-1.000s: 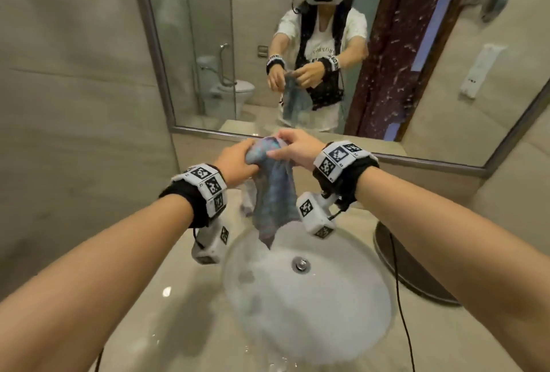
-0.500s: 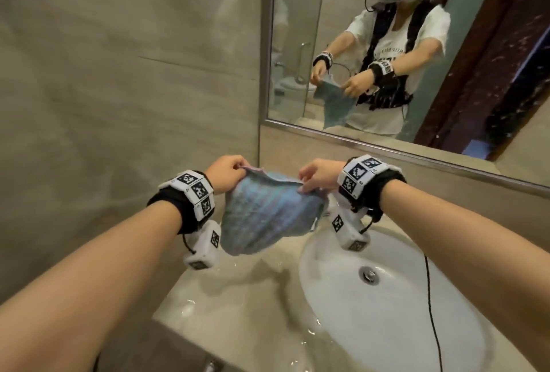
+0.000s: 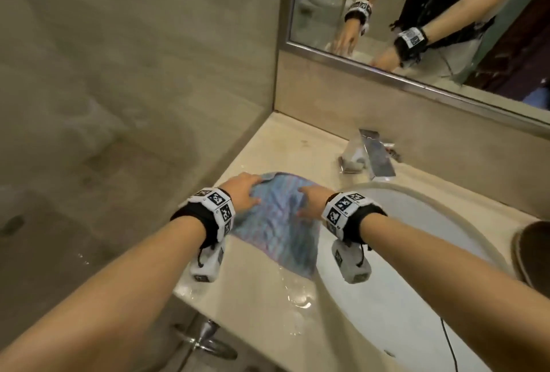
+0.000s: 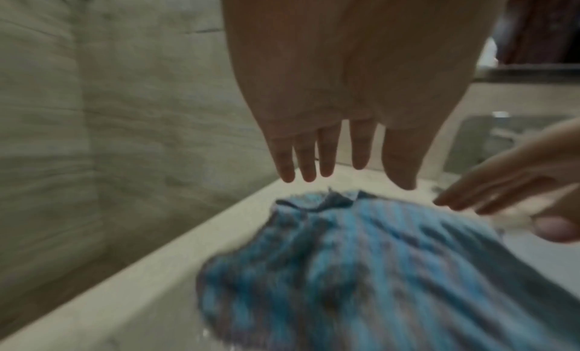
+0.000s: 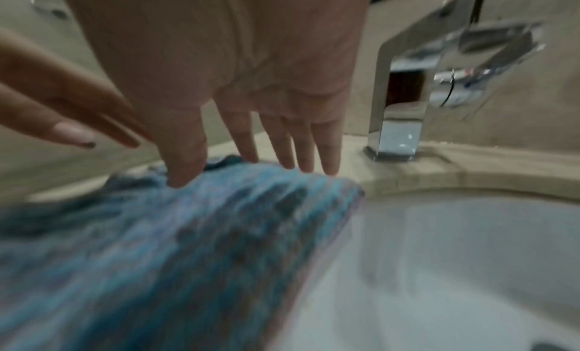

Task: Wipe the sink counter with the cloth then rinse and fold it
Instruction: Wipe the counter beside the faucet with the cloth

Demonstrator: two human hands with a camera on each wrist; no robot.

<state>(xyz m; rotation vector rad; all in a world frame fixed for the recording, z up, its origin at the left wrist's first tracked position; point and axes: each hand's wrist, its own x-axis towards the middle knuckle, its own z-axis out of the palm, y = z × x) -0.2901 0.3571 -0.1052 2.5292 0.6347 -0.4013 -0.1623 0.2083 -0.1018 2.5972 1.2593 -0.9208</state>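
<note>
On wet beige counter (image 3: 262, 306), cloth (image 3: 276, 222), flat hands, mirror (image 3: 416, 14)

counter (image 3: 262, 306): beige stone, wet | cloth (image 3: 276, 222) spread flat | chrome faucet (image 3: 369, 154) behind

We see warm, dim indoor light in all three views, with a soft sheen on the wet desk (image 3: 262, 297) and bright glints on the chrome faucet (image 5: 404, 88). The head view is fairly sharp at its middle, while straight lines of the mirror frame (image 3: 416, 82) bend toward the edges. Both wrist views are smeared by motion blur: the blue cloth (image 4: 361, 269) is streaked, and the wall tiles (image 4: 78, 133) are soft.
</note>
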